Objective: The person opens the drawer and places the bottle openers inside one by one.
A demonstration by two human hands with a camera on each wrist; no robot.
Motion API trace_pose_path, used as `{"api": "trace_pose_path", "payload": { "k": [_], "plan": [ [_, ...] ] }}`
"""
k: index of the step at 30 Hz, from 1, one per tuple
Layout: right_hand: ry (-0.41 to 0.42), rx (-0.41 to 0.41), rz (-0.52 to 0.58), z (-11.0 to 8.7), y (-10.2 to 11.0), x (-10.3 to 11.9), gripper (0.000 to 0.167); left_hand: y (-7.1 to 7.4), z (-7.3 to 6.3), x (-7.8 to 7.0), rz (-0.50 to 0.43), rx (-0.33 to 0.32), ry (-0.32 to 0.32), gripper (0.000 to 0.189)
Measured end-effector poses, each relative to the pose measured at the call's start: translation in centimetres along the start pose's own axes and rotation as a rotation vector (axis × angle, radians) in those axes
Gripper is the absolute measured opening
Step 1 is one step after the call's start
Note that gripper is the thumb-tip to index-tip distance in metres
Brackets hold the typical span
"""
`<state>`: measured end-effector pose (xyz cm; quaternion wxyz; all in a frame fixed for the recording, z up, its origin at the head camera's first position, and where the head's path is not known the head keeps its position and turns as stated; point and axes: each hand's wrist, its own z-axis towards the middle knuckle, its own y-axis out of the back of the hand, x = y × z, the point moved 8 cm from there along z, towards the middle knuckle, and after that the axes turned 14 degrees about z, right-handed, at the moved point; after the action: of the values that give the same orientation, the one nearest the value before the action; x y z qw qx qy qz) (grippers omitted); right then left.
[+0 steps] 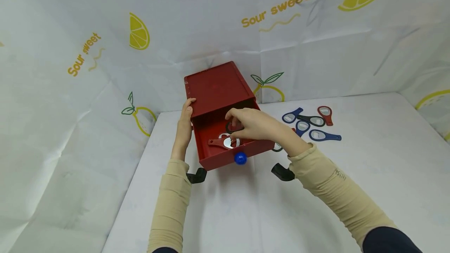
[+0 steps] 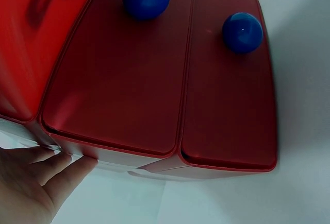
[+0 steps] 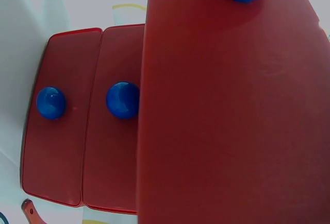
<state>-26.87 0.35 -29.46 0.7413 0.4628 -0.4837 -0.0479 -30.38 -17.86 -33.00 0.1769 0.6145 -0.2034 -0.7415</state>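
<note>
A red 3-drawer cabinet stands on the white bench, its top drawer pulled out and a blue knob on the drawer's front. The left hand rests against the cabinet's left side; the left wrist view shows its fingers extended along that wall. The right hand reaches into the drawer with bent fingers, right by a dark-rimmed opener; whether it grips that opener I cannot tell. Also in the drawer lies a red bottle opener with a metal head, beside a partly hidden metal piece.

On the bench to the cabinet's right are 3 blue bottle openers, a black bottle opener and a red-handled bottle opener. The 2 lower drawers are shut, each with a blue knob. A lemon-printed sheet hangs behind.
</note>
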Motion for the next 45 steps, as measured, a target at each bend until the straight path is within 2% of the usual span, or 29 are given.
{"api": "trace_pose_path", "payload": {
  "k": [9,19,27,37,45],
  "plan": [
    [0.053,-0.068,0.042,-0.4,1.1,0.5,0.041,0.0,0.1,-0.1,0.010,-0.004,0.002,0.042],
    [0.126,-0.175,0.037,-2.2,2.2,0.7,0.030,-0.1,0.0,0.4,0.006,-0.004,0.013,0.041],
    [0.252,-0.259,0.077,-4.2,2.8,1.5,0.025,-0.1,-0.1,0.3,0.000,-0.006,0.006,0.042],
    [0.428,-0.361,0.136,-6.8,2.4,2.3,0.023,0.1,-0.3,0.0,0.013,-0.010,-0.006,0.042],
    [0.477,-0.414,0.191,-9.3,1.2,2.3,0.026,-0.2,-0.3,-0.1,0.017,-0.006,0.002,0.041]
  ]
}}
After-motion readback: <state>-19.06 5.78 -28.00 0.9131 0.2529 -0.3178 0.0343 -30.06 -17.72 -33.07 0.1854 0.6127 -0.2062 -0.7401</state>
